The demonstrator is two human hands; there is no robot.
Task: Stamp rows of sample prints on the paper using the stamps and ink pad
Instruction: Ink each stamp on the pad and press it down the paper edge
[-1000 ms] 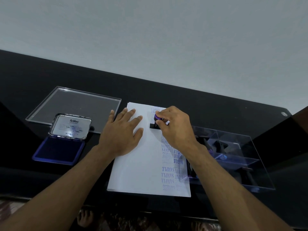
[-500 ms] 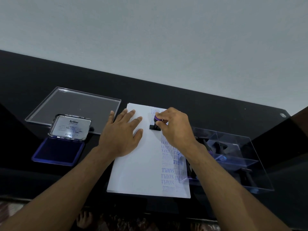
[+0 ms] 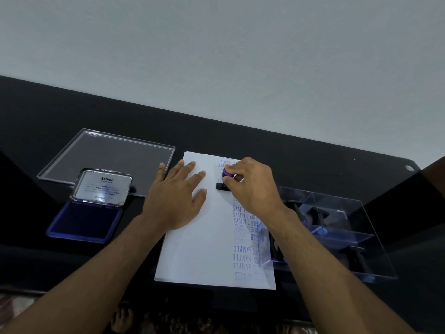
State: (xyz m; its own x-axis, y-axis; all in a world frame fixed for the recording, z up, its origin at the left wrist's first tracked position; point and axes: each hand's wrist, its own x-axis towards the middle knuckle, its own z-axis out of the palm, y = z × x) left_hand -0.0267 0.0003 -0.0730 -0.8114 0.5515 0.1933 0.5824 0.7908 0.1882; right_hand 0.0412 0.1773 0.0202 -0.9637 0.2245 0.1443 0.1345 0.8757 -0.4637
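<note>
Stretching along a pale wall, the glossy black table [image 3: 289, 150] held a white sheet of paper [image 3: 199, 249] with blue SAMPLE prints down its right side, a clear plastic compartment tray [image 3: 349, 237] overlapping that edge. The left hand [image 3: 174, 200] lay flat and spread on the paper. The right hand [image 3: 252, 189] pinched a purple-knobbed black stamp [image 3: 225, 179] against the paper's far end; the open blue ink pad [image 3: 84, 220] sat well left.

The right hand [image 3: 250, 186] eases the purple-topped stamp [image 3: 224, 180] a touch nearer along the paper [image 3: 199, 249], its black base now sitting just below the far prints.
</note>
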